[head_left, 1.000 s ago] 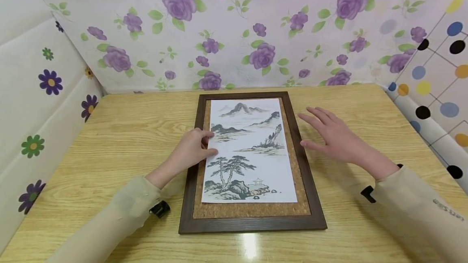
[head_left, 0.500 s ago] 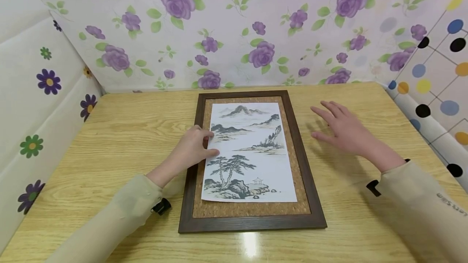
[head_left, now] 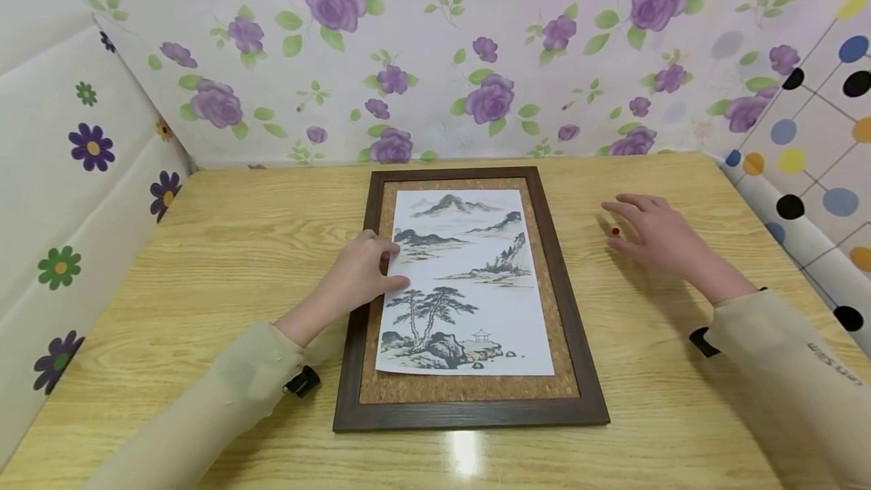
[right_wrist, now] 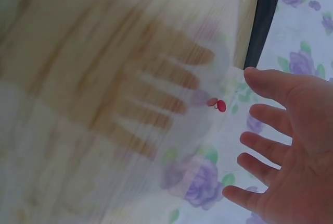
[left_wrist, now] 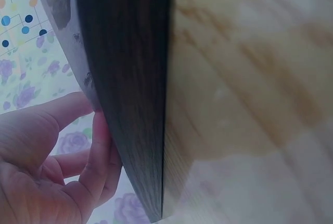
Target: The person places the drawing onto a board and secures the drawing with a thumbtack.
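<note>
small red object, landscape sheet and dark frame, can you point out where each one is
Small red object (right_wrist: pixel 221 106): right wrist view, on its rounded red face.
Landscape sheet (head_left: pixel 468 280): head view, around the middle of its printed side.
Dark frame (head_left: pixel 469 416): head view, on its near rail.

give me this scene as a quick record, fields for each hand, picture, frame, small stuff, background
Left hand: thumb and fingers touch the left edge of the paper; a pinch cannot be confirmed
Right hand: above the table, fingers apart, holding nothing
Picture: ink landscape with mountains, trees and a pavilion
Frame: dark brown frame around cork, under the paper
Small stuff: one red object near the right hand, not touching it
Background: flowered sheet
</note>
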{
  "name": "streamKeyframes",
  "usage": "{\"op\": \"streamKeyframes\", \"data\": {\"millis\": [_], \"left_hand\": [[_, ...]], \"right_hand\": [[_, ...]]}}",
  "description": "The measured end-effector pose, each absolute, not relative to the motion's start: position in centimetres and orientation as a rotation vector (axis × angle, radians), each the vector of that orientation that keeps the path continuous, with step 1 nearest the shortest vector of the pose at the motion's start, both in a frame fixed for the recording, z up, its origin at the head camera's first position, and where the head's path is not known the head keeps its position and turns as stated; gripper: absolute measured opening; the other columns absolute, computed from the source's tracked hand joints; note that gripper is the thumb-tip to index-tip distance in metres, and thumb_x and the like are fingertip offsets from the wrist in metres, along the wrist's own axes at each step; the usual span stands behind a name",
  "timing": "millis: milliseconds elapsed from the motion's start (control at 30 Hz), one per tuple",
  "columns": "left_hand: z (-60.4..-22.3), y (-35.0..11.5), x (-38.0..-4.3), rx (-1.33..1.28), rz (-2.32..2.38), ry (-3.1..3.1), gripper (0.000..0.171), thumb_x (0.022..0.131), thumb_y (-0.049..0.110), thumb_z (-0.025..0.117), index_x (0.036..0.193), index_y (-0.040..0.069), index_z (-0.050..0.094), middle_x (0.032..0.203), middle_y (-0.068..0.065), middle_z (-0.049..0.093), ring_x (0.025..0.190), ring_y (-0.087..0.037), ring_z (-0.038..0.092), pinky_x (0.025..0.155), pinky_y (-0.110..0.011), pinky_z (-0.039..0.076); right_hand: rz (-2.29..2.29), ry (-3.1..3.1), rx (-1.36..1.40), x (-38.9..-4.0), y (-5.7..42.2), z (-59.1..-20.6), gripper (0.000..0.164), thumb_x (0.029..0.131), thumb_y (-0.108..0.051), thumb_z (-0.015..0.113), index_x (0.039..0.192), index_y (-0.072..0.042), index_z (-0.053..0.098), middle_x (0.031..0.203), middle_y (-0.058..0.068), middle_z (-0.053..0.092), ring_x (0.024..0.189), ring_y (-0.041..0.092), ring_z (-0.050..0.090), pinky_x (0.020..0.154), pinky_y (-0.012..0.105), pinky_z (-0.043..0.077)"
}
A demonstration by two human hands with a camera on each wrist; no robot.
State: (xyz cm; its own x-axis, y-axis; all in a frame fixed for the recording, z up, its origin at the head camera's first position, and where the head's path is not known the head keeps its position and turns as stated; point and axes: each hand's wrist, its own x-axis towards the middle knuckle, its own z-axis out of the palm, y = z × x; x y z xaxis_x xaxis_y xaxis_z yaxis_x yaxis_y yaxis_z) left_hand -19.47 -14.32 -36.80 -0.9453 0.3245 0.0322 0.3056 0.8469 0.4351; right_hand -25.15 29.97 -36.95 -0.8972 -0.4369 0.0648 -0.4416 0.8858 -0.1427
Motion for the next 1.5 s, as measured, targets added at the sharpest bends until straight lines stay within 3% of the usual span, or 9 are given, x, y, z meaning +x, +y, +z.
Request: {"op": "streamKeyframes", "data": {"millis": [267, 500, 700, 967, 1500], "left_hand": [[-36.8, -14.4, -19.7, 0.531, 0.682, 2.986, 0.048, 0.075, 0.032, 0.077, 0.111, 0.002, 0.065, 0.094, -0.011, 0.058, 0.078, -0.019, 0.046, 0.066, -0.031, 0.041], [-36.6, -14.2, -19.9, 0.539, 0.651, 2.975, 0.05, 0.076, 0.033, 0.077, 0.111, 0.0, 0.065, 0.096, -0.012, 0.058, 0.077, -0.019, 0.046, 0.066, -0.031, 0.041], [-36.4, -14.2, -20.0, 0.538, 0.637, 2.966, 0.05, 0.077, 0.032, 0.076, 0.112, 0.0, 0.064, 0.094, -0.012, 0.057, 0.075, -0.019, 0.044, 0.063, -0.03, 0.039], [-36.3, -14.2, -19.9, 0.544, 0.637, 2.964, 0.049, 0.077, 0.032, 0.076, 0.111, -0.001, 0.064, 0.094, -0.012, 0.057, 0.076, -0.019, 0.045, 0.064, -0.03, 0.04], [-36.5, -14.1, -19.7, 0.525, 0.624, 2.955, 0.044, 0.077, 0.033, 0.076, 0.105, 0.001, 0.066, 0.098, -0.013, 0.059, 0.078, -0.019, 0.046, 0.065, -0.03, 0.04]], "right_hand": [[0.191, -2.976, 0.735, -25.8, 30.4, -37.1, 0.055, 0.083, -0.018, 0.071, 0.132, -0.007, 0.051, 0.122, 0.023, 0.057, 0.108, 0.044, 0.051, 0.08, 0.058, 0.045], [0.173, -2.961, 0.74, -26.6, 30.8, -37.7, 0.035, 0.082, -0.015, 0.071, 0.116, -0.009, 0.064, 0.106, 0.017, 0.066, 0.089, 0.034, 0.06, 0.065, 0.048, 0.049], [0.222, -2.998, 0.712, -26.8, 30.9, -37.7, 0.024, 0.083, -0.012, 0.069, 0.107, -0.01, 0.068, 0.097, 0.01, 0.068, 0.084, 0.025, 0.062, 0.069, 0.043, 0.05], [0.312, -3.065, 0.677, -27.3, 30.8, -37.4, 0.015, 0.083, -0.008, 0.068, 0.098, -0.008, 0.07, 0.093, 0.011, 0.069, 0.084, 0.025, 0.064, 0.073, 0.044, 0.051], [0.315, -3.038, 0.713, -27.9, 30.9, -38.0, 0.005, 0.083, -0.008, 0.068, 0.087, -0.009, 0.07, 0.082, 0.005, 0.069, 0.072, 0.017, 0.062, 0.067, 0.039, 0.051]]}}
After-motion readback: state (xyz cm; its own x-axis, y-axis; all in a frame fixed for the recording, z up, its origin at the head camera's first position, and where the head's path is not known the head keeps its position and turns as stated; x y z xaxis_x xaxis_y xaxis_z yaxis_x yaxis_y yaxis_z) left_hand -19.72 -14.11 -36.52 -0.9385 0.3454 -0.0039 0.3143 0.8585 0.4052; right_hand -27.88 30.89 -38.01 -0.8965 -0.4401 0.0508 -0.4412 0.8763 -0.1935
